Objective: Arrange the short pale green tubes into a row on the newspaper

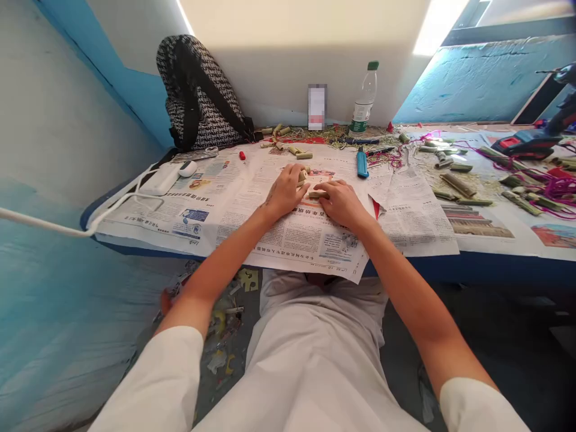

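My left hand [284, 193] is closed around a short bamboo tube [302, 176], whose hollow end shows between thumb and fingers. Just to the right, my right hand [342, 205] has its thumb and fingers on another small bamboo piece [317, 194] lying low over the newspaper [288, 231]. The two hands are close together but apart. Beyond them lie a few more cut bamboo pieces [305, 156]. A blue utility knife [362, 163] rests on the paper past my right hand.
A patterned backpack [202, 96] leans at the back left, near a white power bank [161, 179] with a cable. A phone [317, 108] and a green-capped bottle [364, 102] stand along the wall. Bamboo pieces [459, 185], purple string [560, 189] and a cordless drill [531, 144] occupy the right side.
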`<state>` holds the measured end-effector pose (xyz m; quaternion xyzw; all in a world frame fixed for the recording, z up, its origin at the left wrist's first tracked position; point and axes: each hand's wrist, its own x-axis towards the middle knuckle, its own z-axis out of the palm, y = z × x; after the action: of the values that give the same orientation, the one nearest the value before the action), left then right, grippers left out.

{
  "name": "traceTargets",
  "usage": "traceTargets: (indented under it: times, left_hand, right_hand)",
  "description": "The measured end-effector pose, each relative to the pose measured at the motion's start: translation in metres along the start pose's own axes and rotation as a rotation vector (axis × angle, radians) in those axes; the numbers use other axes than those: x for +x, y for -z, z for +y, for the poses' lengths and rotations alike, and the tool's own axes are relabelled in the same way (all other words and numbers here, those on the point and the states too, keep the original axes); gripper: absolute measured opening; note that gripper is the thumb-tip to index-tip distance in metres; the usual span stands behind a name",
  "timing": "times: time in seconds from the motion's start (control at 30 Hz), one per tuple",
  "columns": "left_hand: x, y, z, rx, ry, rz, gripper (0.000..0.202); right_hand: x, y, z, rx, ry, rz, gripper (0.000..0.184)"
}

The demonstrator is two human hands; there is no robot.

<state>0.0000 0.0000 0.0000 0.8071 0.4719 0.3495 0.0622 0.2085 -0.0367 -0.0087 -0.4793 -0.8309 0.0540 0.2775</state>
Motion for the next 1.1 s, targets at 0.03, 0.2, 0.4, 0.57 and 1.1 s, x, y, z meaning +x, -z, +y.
traceTargets:
  times: [0.03,0.2,0.4,0.57,1.1]
  left_hand:
    - [0.006,0.002,-0.002,0.012,-0.005,-0.01,0.036]
    - [0.062,0.01,-0.029,-0.009,0.054,-0.014,0.043]
    - [0.115,0.001,-0.051,-0.084,0.174,0.16,0.029]
    - [0.097,0.015,-0.058,-0.242,0.09,-0.16,0.042]
    - [0.088,0.024,-0.06,-0.383,0.343,-0.286,0.024]
  right_hand:
    - [0.0,0.001,0.0,-0.024,0.02,-0.006,0.037]
    - [0.017,0.017,-0.009,-0.124,0.14,-0.098,0.042]
    - [0.082,0.02,-0.001,-0.085,0.464,-0.102,0.024]
    - [0.098,0.012,0.037,0.0,0.399,0.111,0.03]
    - [0.085,-0.003,0.052,0.172,0.31,0.062,0.02]
